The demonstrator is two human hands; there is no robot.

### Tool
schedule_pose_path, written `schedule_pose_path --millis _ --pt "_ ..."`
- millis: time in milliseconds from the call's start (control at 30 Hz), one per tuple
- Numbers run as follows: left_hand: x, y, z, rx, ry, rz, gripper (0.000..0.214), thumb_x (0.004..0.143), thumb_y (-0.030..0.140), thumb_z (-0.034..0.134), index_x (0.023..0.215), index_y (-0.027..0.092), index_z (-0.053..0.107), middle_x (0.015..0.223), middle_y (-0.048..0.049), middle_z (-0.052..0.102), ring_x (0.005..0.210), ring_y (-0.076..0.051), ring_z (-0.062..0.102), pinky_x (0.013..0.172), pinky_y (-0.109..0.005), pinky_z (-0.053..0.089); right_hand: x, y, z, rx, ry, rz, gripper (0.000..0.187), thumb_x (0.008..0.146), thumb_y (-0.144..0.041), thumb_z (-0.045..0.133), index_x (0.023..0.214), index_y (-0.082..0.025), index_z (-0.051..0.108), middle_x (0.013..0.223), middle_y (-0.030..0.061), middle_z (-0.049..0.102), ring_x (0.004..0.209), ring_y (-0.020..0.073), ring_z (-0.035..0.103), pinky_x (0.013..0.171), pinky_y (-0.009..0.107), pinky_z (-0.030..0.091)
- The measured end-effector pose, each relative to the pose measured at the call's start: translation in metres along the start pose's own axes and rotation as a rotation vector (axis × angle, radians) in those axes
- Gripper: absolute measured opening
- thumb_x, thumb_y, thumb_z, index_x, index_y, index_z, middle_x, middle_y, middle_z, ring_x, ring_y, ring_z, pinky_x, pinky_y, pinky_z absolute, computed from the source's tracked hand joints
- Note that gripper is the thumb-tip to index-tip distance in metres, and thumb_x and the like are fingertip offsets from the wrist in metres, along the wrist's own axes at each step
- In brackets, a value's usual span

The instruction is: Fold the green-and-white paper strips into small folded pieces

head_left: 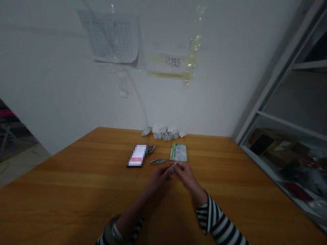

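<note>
My left hand (158, 176) and my right hand (186, 174) meet over the middle of the table, fingertips pinched together. Between them is a small whitish piece (175, 163), mostly covered by the fingers; its kind cannot be made out. Just beyond my right hand lies a flat green-and-white printed packet (178, 152). A small dark, shiny sachet (157, 161) rests on the wood in front of my left hand. Another small sachet (151, 149) lies against the right side of a phone (138, 155), whose screen is lit.
The wooden table (84, 170) reaches back to a white wall. Crumpled white pieces and small packets (166, 132) are heaped at its back edge. Shelves with a cardboard box (265, 139) stand on the right. A printed sheet (112, 39) and a handwritten label (172, 62) are taped to the wall.
</note>
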State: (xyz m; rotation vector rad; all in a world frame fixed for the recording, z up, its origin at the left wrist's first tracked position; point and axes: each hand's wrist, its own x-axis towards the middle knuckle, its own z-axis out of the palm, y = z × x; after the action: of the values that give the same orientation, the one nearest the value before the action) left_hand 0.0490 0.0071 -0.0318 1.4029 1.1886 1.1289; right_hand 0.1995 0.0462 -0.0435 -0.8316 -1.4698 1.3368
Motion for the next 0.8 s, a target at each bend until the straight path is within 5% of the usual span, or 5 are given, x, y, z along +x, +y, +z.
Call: schedule_pose_path --millis 200,400,800 --pt "-0.002 0.001 -0.001 -0.173 -0.026 -0.074 0.072 0.067 0.051 0.073 0.128 0.016 0.054 0.06 0.0038 0.059 0.055 -0.014 0.057 0.056 -0.026 0.049 0.001 0.0 -0.001 -0.027 -0.004 0.002 0.049 0.075 -0.061 0.063 0.086 -0.014 0.072 0.052 -0.0031 0.054 0.046 0.0097 0.045 0.046 0.02 0.036" --pt "-0.002 0.003 -0.004 -0.135 -0.139 -0.067 0.047 0.072 0.053 0.068 0.099 0.015 0.072 0.076 -0.0023 0.067 0.065 -0.014 0.057 0.062 -0.025 0.046 0.0 0.002 0.001 -0.053 0.019 -0.008 0.052 0.076 -0.061 0.062 0.093 -0.013 0.072 0.059 -0.0012 0.059 0.047 0.0098 0.047 0.046 0.02 0.037" --pt "-0.001 -0.001 0.002 0.093 -0.228 0.105 0.039 0.086 0.051 0.048 0.075 0.015 0.06 0.061 0.002 0.051 0.055 -0.013 0.048 0.054 -0.024 0.04 -0.001 0.015 0.0 -0.161 0.051 -0.038 0.05 0.081 -0.056 0.059 0.1 -0.012 0.073 0.058 -0.0005 0.058 0.047 0.011 0.045 0.043 0.02 0.034"
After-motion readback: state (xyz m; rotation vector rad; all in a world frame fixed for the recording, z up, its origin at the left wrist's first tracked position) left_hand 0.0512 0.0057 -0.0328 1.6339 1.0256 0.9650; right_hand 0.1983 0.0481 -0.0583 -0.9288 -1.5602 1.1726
